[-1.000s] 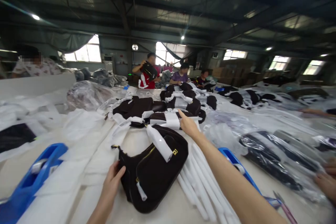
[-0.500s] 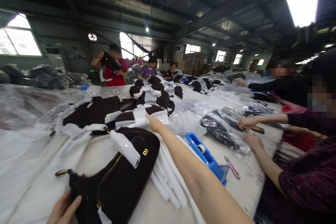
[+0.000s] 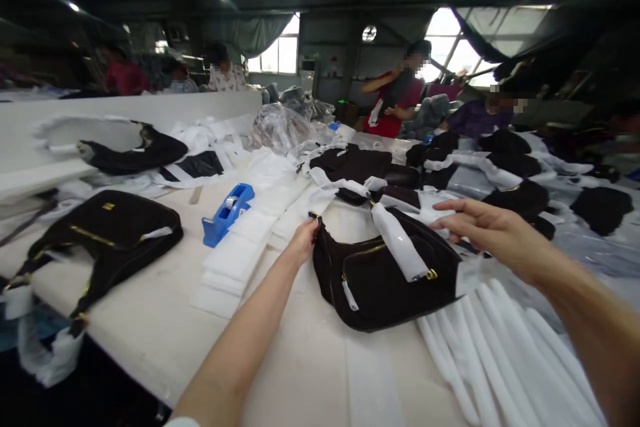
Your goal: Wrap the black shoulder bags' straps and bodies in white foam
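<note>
A black handbag [image 3: 395, 287] with gold zips and a gold emblem lies on the table in front of me. My left hand [image 3: 304, 241] is closed on its left strap end, by the small gold fitting. A white-wrapped strap piece [image 3: 400, 243] lies across the bag's front, and a smaller white wrap [image 3: 350, 295] covers a zip pull. Over the bag's upper right edge, my right hand [image 3: 480, 228] has its fingers stretched out and slightly apart. White wrapping shows behind those fingertips; whether they touch it is unclear.
White foam tubes [image 3: 495, 347] lie at the right front. Left of my arm are a stack of white sheets [image 3: 227, 270], a blue tape dispenser [image 3: 227, 213] and another black handbag [image 3: 115, 227]. Wrapped black bags [image 3: 515, 197] pile up behind. Co-workers stand across the table.
The view has swung left, bringing in the second handbag and the sheet stack. My left hand keeps hold of the bag's end. My right hand has drawn back from the white-wrapped bag behind.
</note>
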`<state>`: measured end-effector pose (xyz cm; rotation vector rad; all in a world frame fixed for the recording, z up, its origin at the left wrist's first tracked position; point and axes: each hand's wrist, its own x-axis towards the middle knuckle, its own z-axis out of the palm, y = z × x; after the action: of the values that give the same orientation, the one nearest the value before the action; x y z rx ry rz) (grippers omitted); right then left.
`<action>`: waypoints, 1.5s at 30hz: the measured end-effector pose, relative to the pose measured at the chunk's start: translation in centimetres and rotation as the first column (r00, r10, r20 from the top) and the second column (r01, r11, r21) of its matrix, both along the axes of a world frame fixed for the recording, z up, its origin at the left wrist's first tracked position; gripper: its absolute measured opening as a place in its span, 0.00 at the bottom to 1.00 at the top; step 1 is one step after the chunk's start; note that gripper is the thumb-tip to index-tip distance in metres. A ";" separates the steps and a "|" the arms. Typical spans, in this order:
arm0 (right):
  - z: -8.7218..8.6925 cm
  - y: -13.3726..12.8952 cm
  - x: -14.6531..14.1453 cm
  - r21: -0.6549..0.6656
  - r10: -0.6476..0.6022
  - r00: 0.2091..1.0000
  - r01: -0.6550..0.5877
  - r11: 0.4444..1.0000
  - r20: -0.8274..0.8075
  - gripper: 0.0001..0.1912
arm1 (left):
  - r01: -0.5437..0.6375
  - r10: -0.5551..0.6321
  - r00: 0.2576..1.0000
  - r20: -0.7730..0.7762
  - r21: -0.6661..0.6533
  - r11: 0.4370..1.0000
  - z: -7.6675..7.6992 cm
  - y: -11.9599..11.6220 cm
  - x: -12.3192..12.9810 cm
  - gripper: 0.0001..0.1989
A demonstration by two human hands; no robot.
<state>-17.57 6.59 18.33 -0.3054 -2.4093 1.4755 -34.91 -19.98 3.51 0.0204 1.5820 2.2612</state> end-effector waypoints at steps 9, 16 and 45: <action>-1.4 -7.1 -4.5 0.029 0.326 0.936 -0.333 0.943 0.131 0.21 | 0.015 -0.001 0.998 -0.061 0.232 0.973 0.3 -0.1 -1.7 0.21; -5.4 -7.9 -11.8 0.278 0.267 0.962 -0.271 0.922 0.053 0.10 | 0.040 -0.017 0.986 -0.165 0.135 0.990 1.3 0.7 -1.7 0.17; -10.0 -10.2 -18.0 0.104 0.337 0.941 -0.337 0.936 0.018 0.24 | -0.307 0.137 0.816 -0.561 -0.221 0.926 2.4 0.9 -0.1 0.12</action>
<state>-35.55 -3.66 8.35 0.1422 -2.6261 1.4689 -35.04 -19.08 5.91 0.4477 2.3266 2.2781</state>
